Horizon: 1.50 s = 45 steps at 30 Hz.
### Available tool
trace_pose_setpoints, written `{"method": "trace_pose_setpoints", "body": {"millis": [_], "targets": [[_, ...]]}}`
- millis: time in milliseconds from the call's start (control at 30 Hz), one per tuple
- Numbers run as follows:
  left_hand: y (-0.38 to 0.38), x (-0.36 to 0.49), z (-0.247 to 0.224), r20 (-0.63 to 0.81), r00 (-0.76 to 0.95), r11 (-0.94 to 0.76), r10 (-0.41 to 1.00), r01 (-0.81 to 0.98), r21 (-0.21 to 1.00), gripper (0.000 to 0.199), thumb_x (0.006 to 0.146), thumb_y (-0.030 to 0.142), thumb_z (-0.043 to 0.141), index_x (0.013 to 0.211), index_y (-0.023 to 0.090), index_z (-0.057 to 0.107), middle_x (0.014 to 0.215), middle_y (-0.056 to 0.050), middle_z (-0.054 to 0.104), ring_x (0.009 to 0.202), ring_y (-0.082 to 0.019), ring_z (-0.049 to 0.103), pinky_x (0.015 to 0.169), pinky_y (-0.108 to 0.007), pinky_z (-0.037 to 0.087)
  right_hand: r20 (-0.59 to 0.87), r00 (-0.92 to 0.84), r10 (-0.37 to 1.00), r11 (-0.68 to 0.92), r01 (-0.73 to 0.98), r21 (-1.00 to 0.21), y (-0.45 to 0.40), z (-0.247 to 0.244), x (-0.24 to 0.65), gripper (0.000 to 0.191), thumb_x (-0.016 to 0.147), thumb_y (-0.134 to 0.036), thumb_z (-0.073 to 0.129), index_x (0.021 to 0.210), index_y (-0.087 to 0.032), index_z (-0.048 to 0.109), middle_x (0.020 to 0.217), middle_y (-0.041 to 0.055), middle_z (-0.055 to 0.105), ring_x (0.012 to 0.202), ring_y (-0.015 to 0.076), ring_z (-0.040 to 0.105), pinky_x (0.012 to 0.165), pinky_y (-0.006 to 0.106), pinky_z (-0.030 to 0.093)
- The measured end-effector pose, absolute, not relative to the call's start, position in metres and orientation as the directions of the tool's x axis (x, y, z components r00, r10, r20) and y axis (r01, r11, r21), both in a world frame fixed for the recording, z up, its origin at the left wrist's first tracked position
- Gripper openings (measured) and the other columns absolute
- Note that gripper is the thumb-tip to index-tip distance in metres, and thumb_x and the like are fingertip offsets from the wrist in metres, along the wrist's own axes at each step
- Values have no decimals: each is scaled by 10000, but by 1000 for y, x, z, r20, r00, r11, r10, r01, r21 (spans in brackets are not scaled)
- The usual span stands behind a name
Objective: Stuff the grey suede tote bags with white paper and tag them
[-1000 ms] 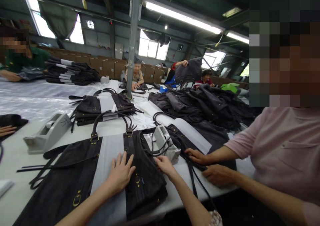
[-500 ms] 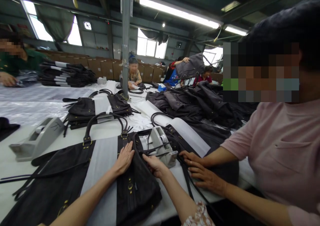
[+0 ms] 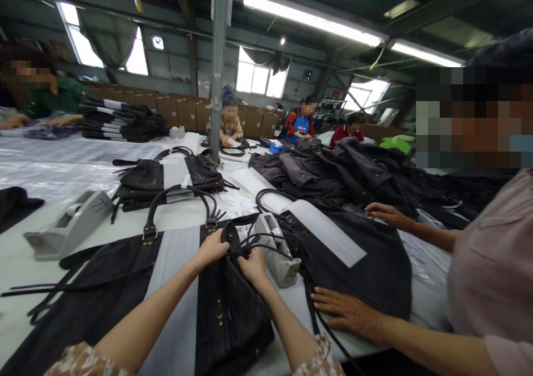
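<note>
A large black handbag (image 3: 235, 315) with brass buckles lies flat before me, a white paper strip (image 3: 179, 245) across its middle. Its upright handles (image 3: 152, 215) stand at the top edge. My left hand (image 3: 213, 249) is closed on the bag's top edge, just right of the handle base. Close beside it, my right hand (image 3: 254, 267) pinches the folded right side of the bag, near thin black straps (image 3: 266, 240). The fingertips of both hands are partly hidden. A grey tape dispenser (image 3: 277, 254) stands right behind my right hand.
At the right, a co-worker's hands (image 3: 345, 312) rest by another black bag (image 3: 366, 276) with a paper strip. Another tape dispenser (image 3: 69, 226) stands left. Wrapped bags (image 3: 135, 179), a post (image 3: 219, 70) and a heap of dark bags (image 3: 333, 170) lie beyond.
My left hand has gone from lying flat on the bag to gripping its top edge. My right hand stays at the side. The co-worker's far hand has moved back across their bag.
</note>
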<state>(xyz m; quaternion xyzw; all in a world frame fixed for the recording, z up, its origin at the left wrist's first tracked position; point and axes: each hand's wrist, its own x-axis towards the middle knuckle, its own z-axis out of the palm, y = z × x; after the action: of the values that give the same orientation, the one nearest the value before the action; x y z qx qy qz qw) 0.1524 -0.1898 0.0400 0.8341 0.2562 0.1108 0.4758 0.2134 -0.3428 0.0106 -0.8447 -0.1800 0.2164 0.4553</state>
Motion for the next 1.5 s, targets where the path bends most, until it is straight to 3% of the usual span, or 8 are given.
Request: {"method": "trace_pose_setpoints", "body": {"millis": [100, 200, 433, 733, 967, 1100, 1233, 1500], "targets": [[-195, 151, 36, -54, 835, -388, 547, 310, 868, 342, 687, 140, 508, 990, 141, 666, 1005, -87, 693, 970, -234, 611, 866, -302, 445, -65, 886, 459, -744, 343, -574, -349, 8, 220, 181, 816, -261, 574, 923, -130, 638, 940, 176, 663, 975, 296, 605, 835, 368, 430], [-201, 150, 35, -53, 820, -339, 571, 294, 894, 323, 709, 146, 471, 960, 129, 672, 929, -79, 697, 885, -212, 619, 798, -283, 460, -25, 872, 489, -751, 406, -521, -356, 10, 227, 241, 832, -337, 579, 938, -128, 638, 936, 170, 657, 952, 281, 606, 811, 343, 427], [-212, 157, 39, -74, 790, -190, 608, 236, 953, 314, 741, 211, 478, 975, 122, 667, 621, -5, 621, 582, -145, 565, 576, -227, 441, 46, 831, 555, -555, 410, -723, -345, 7, 239, 266, 827, -371, 542, 957, -167, 653, 883, 66, 674, 788, 185, 618, 713, 255, 452], [-218, 146, 31, -80, 781, -54, 619, 144, 988, 365, 761, 265, 462, 1049, 134, 643, 616, 17, 607, 510, -118, 519, 489, -201, 399, 0, 896, 445, -607, 301, -735, -336, 0, 255, 240, 788, -262, 566, 949, -106, 654, 1034, 190, 657, 1033, 287, 590, 927, 349, 410], [-219, 150, 30, -64, 790, -104, 610, 159, 982, 460, 865, 394, 366, 1145, 101, 583, 597, 15, 578, 460, -121, 502, 461, -226, 416, -139, 914, 381, -536, 96, -839, -360, 12, 247, 424, 918, -447, 355, 987, -125, 621, 797, 117, 676, 708, 218, 671, 608, 279, 518], [-216, 154, 31, 0, 830, -248, 558, 167, 954, 539, 920, 408, 249, 1238, 79, 535, 798, -70, 652, 714, -179, 632, 694, -302, 513, -306, 823, 478, -387, -115, -915, -403, 44, 228, 647, 880, -662, 304, 1073, -131, 618, 851, 127, 681, 770, 215, 679, 653, 295, 528], [-226, 154, 23, 115, 902, -436, 415, 87, 896, 516, 905, 404, 341, 1302, 116, 503, 1350, -122, 479, 1270, -210, 418, 1090, -326, 281, -293, 745, 599, -346, -89, -934, -427, 44, 185, 589, 768, -642, 546, 1100, -165, 641, 906, 96, 693, 876, 259, 649, 760, 360, 517], [-260, 149, -13, 72, 983, -906, 168, 125, 404, 726, 890, 588, 302, 1450, 127, 279, 1539, -146, 170, 1423, -298, 94, 1139, -461, 97, -56, 889, 454, -443, 171, -880, -443, 36, 161, 505, 847, -449, 488, 1245, -148, 560, 1052, 118, 673, 983, 267, 625, 855, 382, 501]]}}
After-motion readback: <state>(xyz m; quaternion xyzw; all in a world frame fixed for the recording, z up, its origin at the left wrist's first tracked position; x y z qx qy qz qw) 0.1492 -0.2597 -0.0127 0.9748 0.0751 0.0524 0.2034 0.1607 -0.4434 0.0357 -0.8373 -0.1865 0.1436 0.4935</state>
